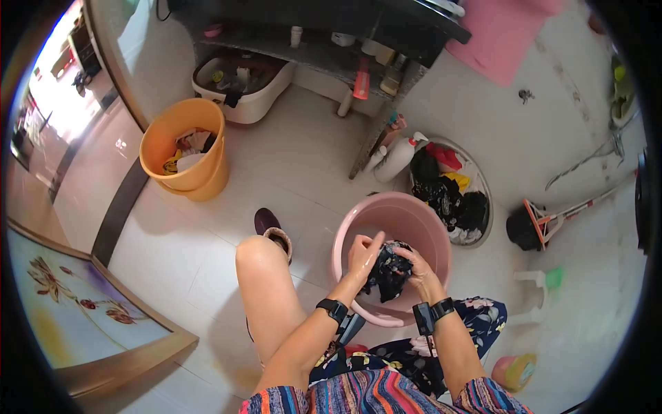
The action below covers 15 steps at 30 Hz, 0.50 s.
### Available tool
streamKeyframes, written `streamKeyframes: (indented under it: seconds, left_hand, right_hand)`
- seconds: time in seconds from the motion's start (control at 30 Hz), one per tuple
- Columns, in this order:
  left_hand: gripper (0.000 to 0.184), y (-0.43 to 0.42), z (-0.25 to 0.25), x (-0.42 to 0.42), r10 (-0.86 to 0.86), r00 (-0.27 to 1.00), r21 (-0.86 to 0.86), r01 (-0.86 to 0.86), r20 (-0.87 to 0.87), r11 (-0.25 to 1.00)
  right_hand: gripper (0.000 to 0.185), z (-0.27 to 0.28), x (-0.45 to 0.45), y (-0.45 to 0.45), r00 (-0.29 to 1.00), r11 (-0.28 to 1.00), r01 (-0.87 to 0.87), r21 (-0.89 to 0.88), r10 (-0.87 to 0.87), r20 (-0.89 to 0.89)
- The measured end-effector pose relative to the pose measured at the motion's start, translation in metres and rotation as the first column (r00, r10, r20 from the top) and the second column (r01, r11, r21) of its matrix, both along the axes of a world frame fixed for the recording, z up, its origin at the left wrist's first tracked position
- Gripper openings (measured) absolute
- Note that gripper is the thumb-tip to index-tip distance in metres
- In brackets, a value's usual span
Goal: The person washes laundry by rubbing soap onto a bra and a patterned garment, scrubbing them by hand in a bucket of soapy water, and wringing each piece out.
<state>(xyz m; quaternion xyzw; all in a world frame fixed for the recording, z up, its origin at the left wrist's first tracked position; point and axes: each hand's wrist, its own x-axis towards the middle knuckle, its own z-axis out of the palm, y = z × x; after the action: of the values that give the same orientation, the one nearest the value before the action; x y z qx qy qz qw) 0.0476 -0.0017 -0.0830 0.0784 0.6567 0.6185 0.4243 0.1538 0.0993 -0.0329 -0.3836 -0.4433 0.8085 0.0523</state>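
Note:
A pink basin (424, 228) stands on the tiled floor in front of me. Over its inside, dark patterned wet cloth (390, 277) is bunched between my hands. My left hand (364, 257) is on the cloth's left side, with the thumb raised and the other fingers curled. On the right side, my right hand (416, 265) has its fingers closed round the cloth's edge. Part of the cloth hangs down into the basin.
An orange bucket (219, 162) with clothes stands at the left. Behind the basin are a metal tub (488, 207) of clothes and a white pump bottle (396, 160). A white tub (258, 102) sits under the dark counter. A broom and black dustpan (524, 230) lean at the right.

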Motion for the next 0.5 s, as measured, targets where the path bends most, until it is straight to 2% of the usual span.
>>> streamKeyframes:
  seconds: [0.03, 0.07, 0.1, 0.13, 0.17, 0.2, 0.23, 0.27, 0.3, 0.33, 0.37, 0.4, 0.43, 0.47, 0.5]
  left_hand:
    - [0.053, 0.002, -0.003, -0.004, 0.188, 0.977, 0.001, -0.189, -0.099, 0.982]
    - [0.071, 0.001, -0.004, -0.002, 0.212, 0.968, -0.068, -0.222, -0.13, 0.973]
    - [0.071, 0.004, -0.009, 0.003, 0.228, 0.966, -0.06, -0.236, -0.121, 0.97]
    - [0.074, 0.012, -0.023, 0.015, 0.273, 0.953, -0.086, -0.263, 0.129, 0.961]
    - [0.078, 0.016, -0.027, 0.025, 0.302, 0.88, -0.117, -0.278, 0.367, 0.953]
    - [0.076, 0.017, -0.033, 0.028, 0.252, 0.796, -0.022, -0.287, 0.551, 0.958]
    - [0.074, 0.014, -0.03, 0.028, 0.183, 0.673, 0.046, -0.308, 0.717, 0.95]
    - [0.072, 0.01, -0.025, 0.028, 0.106, 0.529, 0.084, -0.323, 0.842, 0.942]
    - [0.069, -0.003, -0.026, 0.021, -0.033, 0.448, 0.217, -0.366, 0.894, 0.905]
    - [0.053, -0.022, 0.001, 0.007, -0.206, 0.354, 0.33, -0.339, 0.912, 0.881]
    - [0.053, -0.017, -0.01, 0.007, -0.205, 0.357, 0.332, -0.344, 0.911, 0.878]
    - [0.049, -0.007, -0.03, 0.01, -0.167, 0.412, 0.322, -0.343, 0.896, 0.882]
    - [0.046, 0.001, -0.048, 0.015, -0.129, 0.462, 0.31, -0.339, 0.877, 0.888]
    - [0.034, 0.003, -0.054, 0.016, -0.177, 0.425, 0.351, -0.376, 0.888, 0.858]
    - [0.034, 0.009, -0.057, 0.02, -0.176, 0.422, 0.35, -0.381, 0.889, 0.856]
  right_hand:
    - [0.026, 0.003, -0.004, -0.001, 1.0, 1.0, 0.015, 0.027, -0.015, 0.002]
    - [0.026, 0.006, -0.008, -0.002, 1.0, 0.999, 0.0, 0.039, 0.0, 0.006]
    - [0.024, 0.008, -0.011, -0.004, 0.994, 0.993, 0.098, 0.066, -0.1, 0.031]
    - [0.022, 0.009, -0.014, -0.009, 0.978, 0.976, 0.195, 0.094, -0.2, 0.053]
    - [0.022, 0.005, -0.017, -0.014, 0.98, 0.978, 0.184, 0.101, -0.191, 0.059]
    - [0.02, -0.002, -0.021, -0.022, 0.987, 0.963, 0.15, 0.223, -0.161, 0.03]
    - [0.017, -0.008, -0.027, -0.033, 0.992, 0.933, 0.119, 0.34, -0.127, 0.002]
    - [0.012, 0.005, -0.034, -0.059, 0.995, 0.92, 0.089, 0.381, -0.099, 0.006]
    - [0.014, -0.001, -0.034, -0.073, 0.998, 0.817, 0.004, 0.577, -0.036, 0.044]
    - [0.015, -0.004, -0.034, -0.081, 0.999, 0.772, 0.01, 0.636, -0.029, 0.02]
    - [0.016, -0.006, -0.037, -0.086, 1.0, 0.723, 0.02, 0.691, -0.019, -0.009]
    - [0.018, -0.008, -0.04, -0.088, 1.0, 0.652, 0.007, 0.758, -0.026, 0.013]
    - [0.018, -0.008, -0.042, -0.087, 1.0, 0.652, 0.009, 0.758, -0.026, 0.011]
    - [0.02, -0.007, -0.046, -0.082, 0.996, 0.488, -0.064, 0.871, -0.019, 0.084]
    - [0.023, -0.006, -0.049, -0.076, 0.987, 0.303, -0.146, 0.942, -0.026, 0.161]
